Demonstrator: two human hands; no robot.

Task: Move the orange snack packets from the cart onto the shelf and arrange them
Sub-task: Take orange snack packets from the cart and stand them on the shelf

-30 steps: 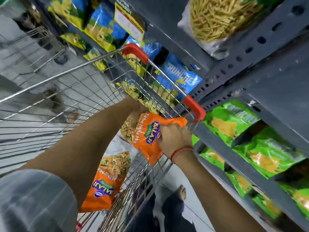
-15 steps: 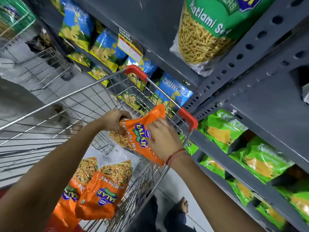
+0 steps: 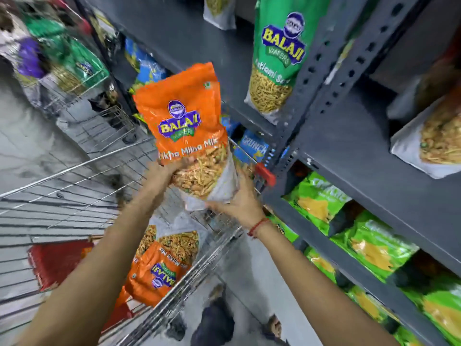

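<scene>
An orange snack packet (image 3: 184,121) stands upright in the air above the wire cart (image 3: 74,191), held at its clear bottom end. My left hand (image 3: 164,176) grips its lower left side and my right hand (image 3: 239,198) cups its bottom right corner. More orange packets (image 3: 159,270) lie in the cart below my arms. The grey metal shelf (image 3: 349,151) is to the right, with a bare stretch of board beside a pale packet of mix (image 3: 434,143).
A green sev packet (image 3: 277,63) stands on the shelf behind the held packet. Bright green packets (image 3: 369,245) fill the lower shelf and blue packets (image 3: 254,146) sit further back. A second cart (image 3: 74,78) with goods stands at far left. My feet (image 3: 272,325) are on the floor.
The orange packet has been lifted out of the cart and turned upright, rising toward the shelf. Both hands moved up with it and shifted to its bottom end.
</scene>
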